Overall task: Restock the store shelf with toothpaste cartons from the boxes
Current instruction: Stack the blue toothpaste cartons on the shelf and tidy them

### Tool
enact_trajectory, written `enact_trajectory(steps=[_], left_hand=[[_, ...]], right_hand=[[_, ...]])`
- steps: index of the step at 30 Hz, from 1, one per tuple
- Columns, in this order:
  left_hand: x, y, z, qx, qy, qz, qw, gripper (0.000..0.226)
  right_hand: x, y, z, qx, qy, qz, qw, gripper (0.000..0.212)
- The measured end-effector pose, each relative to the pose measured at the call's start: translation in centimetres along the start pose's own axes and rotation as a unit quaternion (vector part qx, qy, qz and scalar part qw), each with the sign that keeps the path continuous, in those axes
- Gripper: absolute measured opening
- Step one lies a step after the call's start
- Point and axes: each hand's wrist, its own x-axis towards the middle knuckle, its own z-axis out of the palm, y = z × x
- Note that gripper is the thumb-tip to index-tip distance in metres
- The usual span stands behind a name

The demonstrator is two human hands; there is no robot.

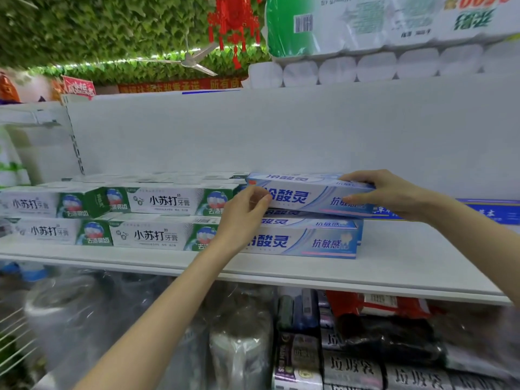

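A blue-and-white toothpaste carton (306, 195) lies on top of a matching blue carton (309, 240) on the white shelf (394, 266). My left hand (244, 212) holds the top carton's left end, with the fingers curled round it. Over its right end lies my right hand (394, 192), fingers on top and thumb on the front face. To the left, green-and-white toothpaste cartons (157, 201) stand stacked two high in rows.
The shelf's white back panel (281, 130) rises behind the cartons. Bare shelf lies right of the blue stack, beside a blue carton (492, 212) at the far right. Toilet-paper packs (380, 38) sit overhead. Wrapped rolls and bags (351, 361) fill the shelf below.
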Motion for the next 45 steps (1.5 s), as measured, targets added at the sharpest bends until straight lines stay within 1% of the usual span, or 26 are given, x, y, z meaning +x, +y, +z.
enact_trajectory(steps=[2,6,10,13,16,18,22,25,28,31,33,36,39,41,43,45], left_hand=[[0.4,-0.4,0.1,-0.005,0.010,-0.008,1.000,0.013],[0.6,-0.8,0.4,-0.013,0.030,-0.019,0.999,0.013],[0.1,-0.4,0.9,-0.012,0.022,-0.013,1.000,0.016],[-0.6,1.2,2.0,-0.033,0.027,-0.010,0.999,0.013],[-1.3,3.8,3.4,-0.096,0.002,-0.022,0.995,0.009],[-1.9,5.9,4.3,-0.115,-0.021,-0.030,0.993,0.010],[-4.3,9.5,5.7,-0.093,-0.048,-0.029,0.994,0.010],[-6.9,12.0,6.7,-0.096,-0.047,-0.029,0.994,0.004],[-9.8,14.8,8.1,-0.094,-0.042,-0.037,0.994,0.006],[-12.7,17.2,9.7,-0.078,-0.045,-0.045,0.995,0.008],[-15.1,18.2,10.8,-0.047,-0.055,-0.041,0.997,0.011],[-18.6,19.0,12.1,0.043,-0.086,-0.008,0.995,0.026],[-21.3,18.8,13.4,0.135,-0.134,0.028,0.981,0.043],[-22.8,18.7,14.6,0.174,-0.170,0.030,0.970,0.047],[-24.2,18.7,15.7,0.202,-0.194,0.046,0.959,0.050],[-25.9,18.1,17.0,0.213,-0.218,0.055,0.951,0.054]], right_hand=[[0.5,0.3,0.6,-0.035,0.037,-0.003,0.999,0.034],[1.3,0.5,1.5,-0.144,0.102,-0.052,0.983,0.032],[0.6,0.5,2.0,-0.220,0.144,-0.063,0.963,0.041],[-0.6,0.5,1.7,-0.222,0.151,-0.066,0.961,0.044],[-2.2,0.7,1.0,-0.200,0.153,-0.081,0.964,0.043],[-3.8,0.5,0.5,-0.189,0.144,-0.091,0.967,0.042],[-7.6,0.3,-1.0,-0.178,0.117,-0.098,0.972,0.042],[-11.1,0.4,-2.3,-0.175,0.105,-0.107,0.973,0.041],[-14.9,0.8,-3.6,-0.183,0.092,-0.123,0.971,0.040],[-18.5,2.0,-4.8,-0.186,0.058,-0.123,0.973,0.042],[-21.0,3.1,-5.5,-0.183,0.038,-0.122,0.975,0.044],[-25.1,5.0,-6.0,-0.169,0.021,-0.105,0.980,0.047],[-28.5,8.0,-6.4,-0.235,-0.015,-0.101,0.967,0.061],[-30.1,10.1,-6.4,-0.297,-0.052,-0.091,0.949,0.077],[-31.4,11.8,-6.0,-0.329,-0.081,-0.074,0.938,0.082],[-32.7,13.6,-5.2,-0.334,-0.101,-0.053,0.936,0.085]])
